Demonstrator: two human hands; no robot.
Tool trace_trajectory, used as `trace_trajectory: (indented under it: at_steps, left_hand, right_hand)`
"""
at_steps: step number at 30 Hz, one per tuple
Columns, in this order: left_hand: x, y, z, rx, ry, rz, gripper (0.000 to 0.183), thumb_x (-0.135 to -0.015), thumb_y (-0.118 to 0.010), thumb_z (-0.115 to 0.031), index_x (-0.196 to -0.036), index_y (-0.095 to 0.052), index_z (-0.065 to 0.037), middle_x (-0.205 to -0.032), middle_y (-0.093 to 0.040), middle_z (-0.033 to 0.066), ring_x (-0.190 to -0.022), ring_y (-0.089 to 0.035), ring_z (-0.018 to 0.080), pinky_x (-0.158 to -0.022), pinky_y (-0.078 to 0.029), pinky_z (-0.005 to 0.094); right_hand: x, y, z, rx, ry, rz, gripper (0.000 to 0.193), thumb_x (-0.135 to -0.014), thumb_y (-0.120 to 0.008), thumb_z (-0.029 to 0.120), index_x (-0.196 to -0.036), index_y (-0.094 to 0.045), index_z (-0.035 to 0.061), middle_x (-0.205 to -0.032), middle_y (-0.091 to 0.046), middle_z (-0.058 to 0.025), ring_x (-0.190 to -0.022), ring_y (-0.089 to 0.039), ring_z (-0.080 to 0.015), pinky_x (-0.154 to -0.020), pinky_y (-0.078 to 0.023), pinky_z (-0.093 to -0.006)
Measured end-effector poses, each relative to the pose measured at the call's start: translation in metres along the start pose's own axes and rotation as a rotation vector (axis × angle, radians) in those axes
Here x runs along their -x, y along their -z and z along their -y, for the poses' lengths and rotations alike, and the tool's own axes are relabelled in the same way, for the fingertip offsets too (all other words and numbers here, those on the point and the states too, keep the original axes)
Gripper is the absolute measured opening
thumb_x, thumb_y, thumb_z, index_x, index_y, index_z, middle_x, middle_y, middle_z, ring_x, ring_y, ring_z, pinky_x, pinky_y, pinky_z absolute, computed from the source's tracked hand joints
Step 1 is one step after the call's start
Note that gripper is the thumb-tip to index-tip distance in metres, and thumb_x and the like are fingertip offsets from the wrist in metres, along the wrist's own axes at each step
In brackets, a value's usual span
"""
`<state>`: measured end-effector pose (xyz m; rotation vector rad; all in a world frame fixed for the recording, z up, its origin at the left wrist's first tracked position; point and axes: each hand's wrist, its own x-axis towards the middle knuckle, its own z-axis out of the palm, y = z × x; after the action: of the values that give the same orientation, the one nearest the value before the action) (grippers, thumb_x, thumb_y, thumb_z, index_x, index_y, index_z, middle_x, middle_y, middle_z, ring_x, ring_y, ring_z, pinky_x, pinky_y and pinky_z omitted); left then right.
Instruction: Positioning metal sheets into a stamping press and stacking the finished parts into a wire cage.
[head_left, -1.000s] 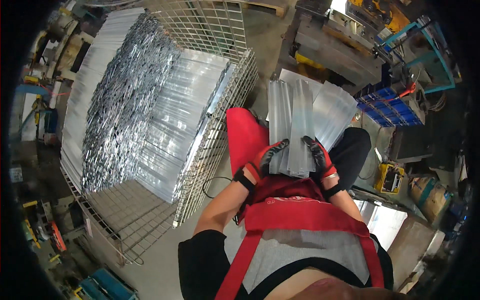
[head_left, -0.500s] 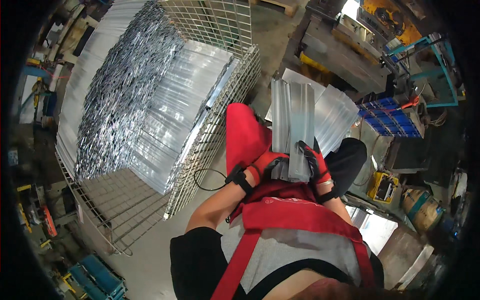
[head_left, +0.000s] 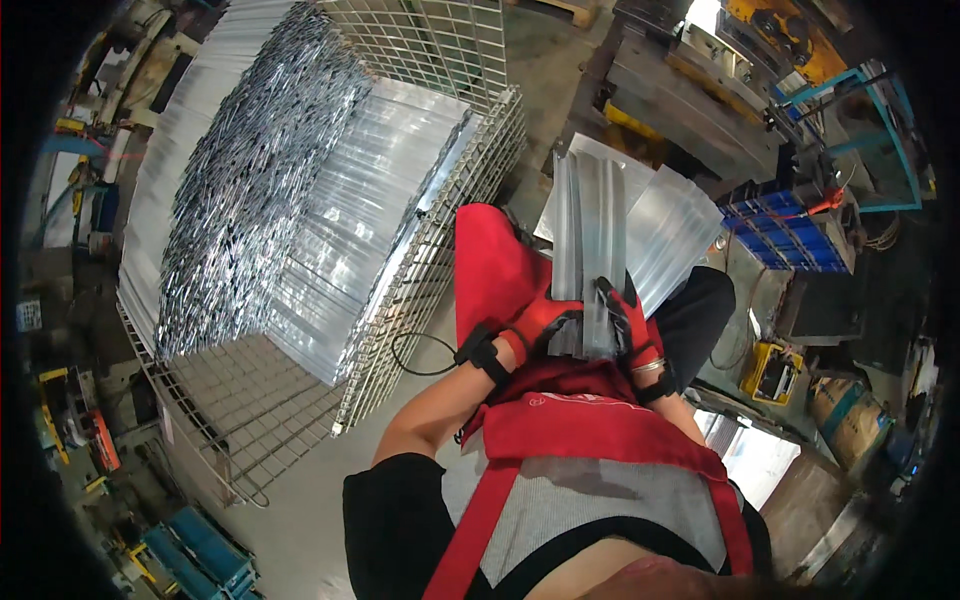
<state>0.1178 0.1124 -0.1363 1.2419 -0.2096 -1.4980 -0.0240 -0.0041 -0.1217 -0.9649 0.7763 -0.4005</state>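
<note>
A bundle of long silvery metal strips (head_left: pixel 598 225) stands out from my lap, held between both gloved hands. My left hand (head_left: pixel 540 322), in a red and black glove, closes on the bundle's near left edge. On the opposite edge my right hand (head_left: pixel 630 325) grips it, thumb and fingers along the strip's side. Beyond and to the right, more flat metal strips (head_left: pixel 672 220) lie fanned out, partly hidden by the bundle and my right knee.
To the left a large wire mesh cage (head_left: pixel 428 262) holds dense stacks of metal strips (head_left: pixel 370 150). A blue crate (head_left: pixel 785 232) sits at the right, with a yellow box (head_left: pixel 772 372) nearer me. Machinery (head_left: pixel 690 95) stands at the far right.
The strips in my hands have turned and drawn closer together, showing more of their edges. Both hands stay in nearly the same place.
</note>
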Motion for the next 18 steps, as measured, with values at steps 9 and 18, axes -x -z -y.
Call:
trace_trajectory:
  at_steps: [9,18]
  left_hand:
    - [0.000,0.000,-0.001,-0.091,-0.137,0.079,0.048,-0.073,-0.069,-0.011,-0.116,-0.049,-0.001,-0.103,-0.058,0.0079,-0.093,-0.056,0.0158,-0.081,-0.047,0.0315]
    - [0.013,0.002,-0.032,-0.042,-0.070,0.094,0.049,-0.074,-0.067,-0.011,-0.118,-0.047,0.000,-0.105,-0.059,0.0084,-0.098,-0.056,0.0175,-0.084,-0.044,0.0319]
  right_hand:
    - [0.003,0.001,0.025,0.088,-0.127,0.052,0.063,-0.073,-0.070,0.011,-0.126,-0.038,0.0011,-0.110,-0.055,-0.0076,-0.098,-0.054,-0.0165,-0.083,-0.046,-0.0282]
    - [0.000,0.016,0.025,0.326,-0.076,0.268,0.096,-0.063,-0.077,0.006,-0.138,-0.017,0.0024,-0.131,-0.037,-0.0088,-0.113,-0.041,-0.0154,-0.089,-0.042,-0.0280]
